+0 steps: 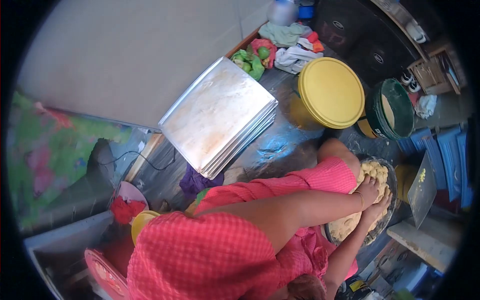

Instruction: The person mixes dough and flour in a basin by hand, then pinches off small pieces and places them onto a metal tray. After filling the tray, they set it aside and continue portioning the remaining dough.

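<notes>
Pale yellow, lumpy dough [377,170] is filling much of a round, dark-rimmed basin [396,190] in the head view, and both bare hands are pressing on it. The left hand [368,192], wearing a thin bangle [361,201] at the wrist, is lying across the dough with its fingers [367,181] slightly spread. Just beside it, the right hand [378,206] is resting palm down, its fingers extending over the surface rather than closing on a lump.

The dough appears to be holding together as one mass, so its gathering looks well along, though the far part is showing knobbly folds and remains to be smoothed. Its nearer part is looking flatter, as far as the tilted, slightly soft view is showing. Beyond the basin, a grey flat panel [420,200] is leaning with small yellow bits on it. Stacked metal trays [215,120] are lying well apart from the hands.
</notes>
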`<state>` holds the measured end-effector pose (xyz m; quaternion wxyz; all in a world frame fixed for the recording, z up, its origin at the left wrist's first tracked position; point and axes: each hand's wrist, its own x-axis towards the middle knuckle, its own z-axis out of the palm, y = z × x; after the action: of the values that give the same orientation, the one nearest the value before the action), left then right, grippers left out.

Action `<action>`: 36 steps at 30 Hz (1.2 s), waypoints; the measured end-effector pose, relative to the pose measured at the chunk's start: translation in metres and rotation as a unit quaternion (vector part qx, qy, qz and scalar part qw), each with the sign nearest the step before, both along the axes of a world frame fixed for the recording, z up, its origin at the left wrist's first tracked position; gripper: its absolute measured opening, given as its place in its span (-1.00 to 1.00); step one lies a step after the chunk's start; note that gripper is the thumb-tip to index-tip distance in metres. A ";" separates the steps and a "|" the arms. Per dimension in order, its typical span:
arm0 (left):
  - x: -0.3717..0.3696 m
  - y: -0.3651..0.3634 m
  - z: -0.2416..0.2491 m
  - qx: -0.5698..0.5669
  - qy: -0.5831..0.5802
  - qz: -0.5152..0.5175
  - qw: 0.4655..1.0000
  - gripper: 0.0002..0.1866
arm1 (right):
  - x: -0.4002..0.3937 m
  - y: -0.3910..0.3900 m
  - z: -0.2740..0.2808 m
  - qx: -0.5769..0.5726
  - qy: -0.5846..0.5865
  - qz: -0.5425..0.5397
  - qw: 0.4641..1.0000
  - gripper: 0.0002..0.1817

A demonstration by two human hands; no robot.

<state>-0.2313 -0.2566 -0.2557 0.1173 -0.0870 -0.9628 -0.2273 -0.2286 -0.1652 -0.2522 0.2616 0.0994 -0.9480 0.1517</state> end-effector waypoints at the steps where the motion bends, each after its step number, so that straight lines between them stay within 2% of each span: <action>1: -0.010 -0.003 -0.004 0.020 0.008 -0.023 0.999 -0.68 | -0.007 -0.006 0.007 -0.001 -0.013 -0.001 1.000 -0.43; 2: -0.016 -0.005 -0.008 0.023 0.004 -0.017 1.000 -0.68 | -0.015 -0.011 0.008 -0.001 -0.026 -0.002 1.000 -0.43; 4: -0.024 -0.020 0.001 0.119 0.147 0.065 0.980 -0.65 | -0.032 -0.018 0.008 -0.002 0.000 0.033 0.999 -0.46; 5: -0.026 -0.029 0.007 0.120 0.144 0.070 0.980 -0.65 | -0.038 -0.027 0.017 0.001 0.035 0.058 0.998 -0.45; 7: -0.028 -0.050 0.022 0.205 0.195 0.122 0.951 -0.61 | -0.046 -0.051 0.039 0.038 0.069 0.075 0.994 -0.44; 10: -0.030 -0.075 0.033 0.250 0.173 0.124 0.945 -0.65 | -0.050 -0.081 0.055 0.030 0.074 0.089 0.993 -0.44; 11: -0.032 -0.084 0.036 0.252 0.170 0.126 0.944 -0.65 | -0.048 -0.096 0.061 0.004 0.084 0.083 0.993 -0.51; 12: -0.033 -0.094 0.041 0.269 0.063 0.072 0.958 -0.68 | -0.053 -0.098 0.059 0.010 0.082 0.080 0.993 -0.51; 13: -0.037 -0.102 0.045 0.280 -0.041 0.010 0.959 -0.71 | -0.059 -0.098 0.057 0.007 0.016 0.092 0.996 -0.56; 14: -0.039 -0.107 0.043 0.284 -0.041 0.000 0.958 -0.71 | -0.065 -0.098 0.057 0.002 -0.049 0.099 0.994 -0.60; 16: -0.043 -0.113 0.037 0.303 0.078 0.095 0.945 -0.74 | -0.066 -0.124 0.072 -0.021 -0.048 0.132 0.990 -0.64; 18: -0.045 -0.132 0.043 0.267 0.170 0.176 0.932 -0.71 | -0.068 -0.158 0.085 -0.039 -0.021 0.133 0.990 -0.66; 20: -0.040 -0.167 0.059 0.268 0.195 0.191 0.924 -0.69 | -0.070 -0.186 0.095 -0.056 -0.005 0.182 0.982 -0.65; 24: -0.020 -0.240 0.057 0.178 0.177 0.208 0.945 -0.67 | -0.055 -0.259 0.095 -0.079 0.022 0.290 0.953 -0.63; 26: -0.002 -0.272 0.039 0.112 0.136 0.234 0.956 -0.65 | -0.045 -0.287 0.077 -0.074 -0.066 0.309 0.946 -0.65; 28: 0.024 -0.300 0.020 0.062 0.071 0.244 0.965 -0.66 | -0.035 -0.307 0.049 -0.015 -0.180 0.330 0.927 -0.66; 30: 0.049 -0.314 -0.005 -0.009 -0.086 0.224 0.971 -0.66 | -0.026 -0.318 0.022 0.103 -0.298 0.359 0.878 -0.64; 31: 0.059 -0.319 -0.006 -0.033 -0.213 0.173 0.961 -0.66 | -0.023 -0.314 0.010 0.102 -0.298 0.360 0.879 -0.64; 32: 0.065 -0.320 -0.007 -0.055 -0.336 0.119 0.933 -0.65 | -0.019 -0.306 -0.002 0.155 -0.353 0.380 0.841 -0.62; 33: 0.068 -0.317 -0.015 -0.056 -0.336 0.119 0.933 -0.65 | -0.017 -0.301 -0.007 0.207 -0.407 0.398 0.796 -0.60; 36: 0.072 -0.309 -0.033 -0.066 -0.370 0.073 0.924 -0.61 | -0.032 -0.301 -0.001 0.172 -0.429 0.389 0.797 -0.52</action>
<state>-0.1592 -0.5657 -0.2892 -0.2374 0.0665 -0.9541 -0.1703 -0.2603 -0.4662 -0.2530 -0.2738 0.4276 -0.8554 0.1024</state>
